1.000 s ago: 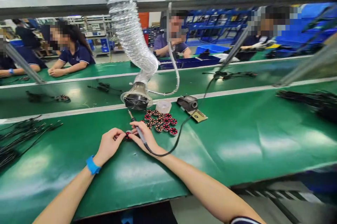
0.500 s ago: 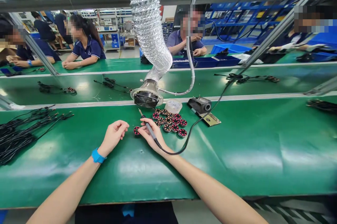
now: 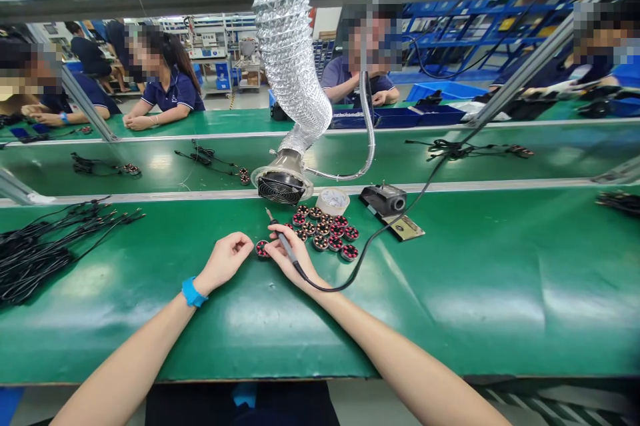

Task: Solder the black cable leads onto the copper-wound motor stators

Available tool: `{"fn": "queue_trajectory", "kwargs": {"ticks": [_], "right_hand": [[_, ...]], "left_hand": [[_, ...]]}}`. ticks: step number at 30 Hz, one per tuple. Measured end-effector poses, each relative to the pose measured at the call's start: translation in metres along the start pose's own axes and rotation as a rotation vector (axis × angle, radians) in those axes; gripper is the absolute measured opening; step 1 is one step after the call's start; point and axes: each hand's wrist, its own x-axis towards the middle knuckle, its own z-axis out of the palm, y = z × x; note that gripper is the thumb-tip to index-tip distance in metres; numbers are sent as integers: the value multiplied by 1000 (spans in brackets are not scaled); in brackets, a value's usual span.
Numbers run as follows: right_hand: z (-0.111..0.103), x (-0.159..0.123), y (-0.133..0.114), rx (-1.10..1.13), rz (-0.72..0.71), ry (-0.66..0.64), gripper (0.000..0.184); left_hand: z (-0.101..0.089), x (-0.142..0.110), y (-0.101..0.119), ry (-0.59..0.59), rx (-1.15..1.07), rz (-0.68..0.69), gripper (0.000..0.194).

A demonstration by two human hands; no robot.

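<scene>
My right hand is wrapped round a soldering iron, its bare tip pointing up and away to the left. The thumb and a finger of the same hand touch the edge of a small round motor stator with dark and red windings, lying on the bench. Just left of that stator, my left hand is closed in a pinch, fingertips almost at its rim. Whatever the pinch holds is too small to make out. Several more stators, with red or copper-coloured windings, stand grouped beyond my right hand.
Over the green bench hangs a fan hood on a silver duct. Behind the stators are a tape roll and a black iron stand. Black cables lie at left. The iron's cord crosses rightward. Co-workers sit opposite.
My left hand has moved right, closer to the stator. My right hand keeps the soldering iron and its touch on the stator. The whole view has shifted slightly.
</scene>
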Motion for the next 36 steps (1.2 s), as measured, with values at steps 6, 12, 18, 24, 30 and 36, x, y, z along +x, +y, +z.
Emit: {"fn": "queue_trajectory", "kwargs": {"ticks": [6, 12, 18, 24, 30, 36], "right_hand": [[0, 0, 0, -31, -8, 10, 42], [-1, 0, -2, 18, 31, 42, 41], [-1, 0, 0, -9, 17, 30, 42], [-2, 0, 1, -43, 21, 11, 42], [-2, -1, -2, -58, 40, -19, 40], [-2, -2, -6, -92, 43, -50, 42]], "left_hand": [[0, 0, 7, -62, -409, -155, 37], [-7, 1, 7, 29, -100, -139, 39], [2, -3, 8, -234, -114, -248, 33], [-5, -2, 10, -227, -326, -291, 34], [-17, 4, 7, 66, -177, -162, 26], [-13, 2, -1, -252, 148, 107, 42]]}}
